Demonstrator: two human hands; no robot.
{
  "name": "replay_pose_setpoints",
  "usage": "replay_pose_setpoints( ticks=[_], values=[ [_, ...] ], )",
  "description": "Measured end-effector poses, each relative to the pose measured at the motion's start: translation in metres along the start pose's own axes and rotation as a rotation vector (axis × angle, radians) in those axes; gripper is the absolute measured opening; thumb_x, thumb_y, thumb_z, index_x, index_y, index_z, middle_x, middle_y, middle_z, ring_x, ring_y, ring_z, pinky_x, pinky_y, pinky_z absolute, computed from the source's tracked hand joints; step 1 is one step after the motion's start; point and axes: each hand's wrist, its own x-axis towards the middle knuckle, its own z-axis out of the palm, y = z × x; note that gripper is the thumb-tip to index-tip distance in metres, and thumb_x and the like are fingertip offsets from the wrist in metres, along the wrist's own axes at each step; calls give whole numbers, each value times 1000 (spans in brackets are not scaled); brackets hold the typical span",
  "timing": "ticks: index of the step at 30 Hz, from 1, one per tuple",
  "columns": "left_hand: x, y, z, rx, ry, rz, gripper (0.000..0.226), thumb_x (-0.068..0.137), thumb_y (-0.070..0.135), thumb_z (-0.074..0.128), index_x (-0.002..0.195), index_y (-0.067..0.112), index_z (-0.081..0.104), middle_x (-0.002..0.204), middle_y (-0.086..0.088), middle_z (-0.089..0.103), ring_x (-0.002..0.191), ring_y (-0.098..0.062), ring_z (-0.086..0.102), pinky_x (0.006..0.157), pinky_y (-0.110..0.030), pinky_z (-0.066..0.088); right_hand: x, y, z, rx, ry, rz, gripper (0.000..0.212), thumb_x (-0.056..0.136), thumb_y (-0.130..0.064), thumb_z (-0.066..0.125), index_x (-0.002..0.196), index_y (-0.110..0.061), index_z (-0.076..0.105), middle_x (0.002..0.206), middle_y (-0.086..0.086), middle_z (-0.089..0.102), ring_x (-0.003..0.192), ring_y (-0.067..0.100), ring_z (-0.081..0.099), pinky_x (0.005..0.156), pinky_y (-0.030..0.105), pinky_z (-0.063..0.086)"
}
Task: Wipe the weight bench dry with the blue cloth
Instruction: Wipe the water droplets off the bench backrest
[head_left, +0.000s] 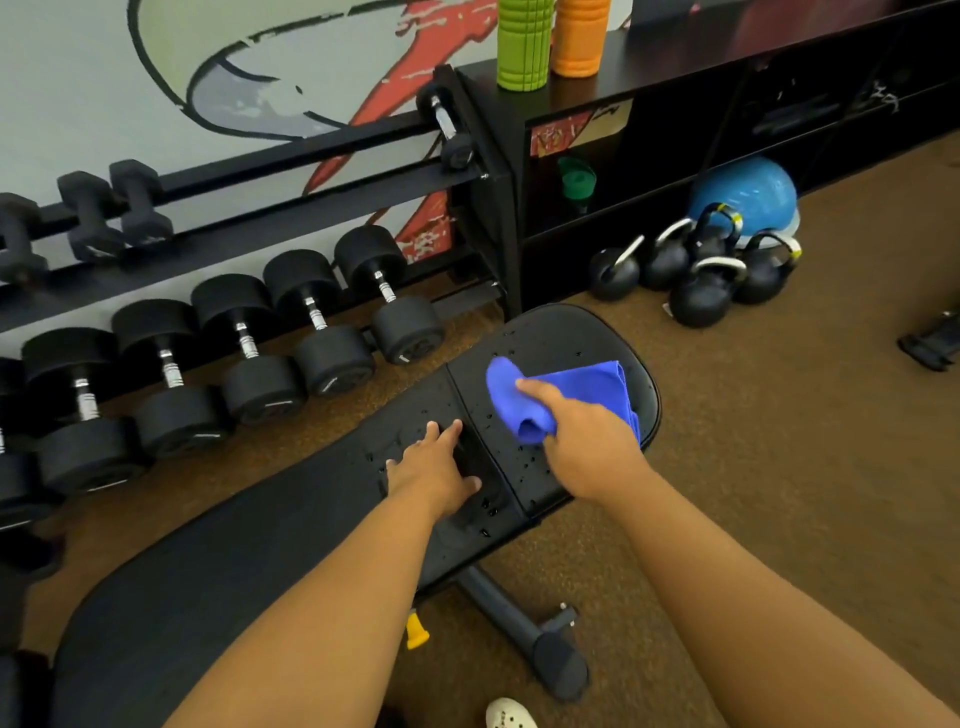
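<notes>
While one blue cloth (563, 397) lies bunched on the far seat pad of the single weight bench (249, 561), the right hand (584, 441) grips its near edge, fingers curled into the fabric; the cloth extends from that hand toward the far right. The left hand (434, 470) rests flat on the bench just left of the cloth, fingers straight and spread, holding nothing. Water droplets (524, 462) dot the black padding between and around both hands. The bench's long axis runs from near left to far right. Left of it, five large dumbbells (291, 332) sit on a rack (291, 208). Far right, five kettlebells (701, 270) stand on the floor.
</notes>
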Motion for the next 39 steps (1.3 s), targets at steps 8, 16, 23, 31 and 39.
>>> replay_pose_setpoints(
  ticks=[8,16,23,31,39],
  values=[
    [0,0,2,59,35,-9,86,87,43,62,152,37,6,162,0,2,141,-29,30,116,-60,9,-7,-6,-12,-430,296,-263,72,85,-6,48,149,-33,29,158,19,19,139,48,26,109,67,19],
    [2,10,-1,95,74,-39,88,81,41,66,151,34,13,161,-3,10,137,-27,38,115,-58,5,0,7,41,-520,-34,-224,94,68,-93,23,149,-50,6,159,8,-22,137,45,-33,98,78,-14],
    [2,11,2,-60,79,-55,85,82,29,69,150,33,18,161,1,9,135,-29,38,96,-43,47,14,22,68,-668,-13,-216,92,67,-94,9,147,-51,-8,160,3,-21,137,49,-30,97,78,-8],
    [4,7,9,-159,103,-34,89,84,23,71,152,33,14,161,1,6,147,-26,14,111,-45,35,22,19,71,-653,25,-221,71,84,-78,11,148,-50,-4,161,-1,-16,140,47,-25,100,75,-9],
    [4,5,11,-177,106,-33,91,85,22,71,153,32,11,161,0,5,148,-24,9,113,-42,29,37,12,73,-632,15,-235,61,95,-63,13,151,-44,0,162,-4,-10,143,41,-21,105,71,-13]
  ],
)
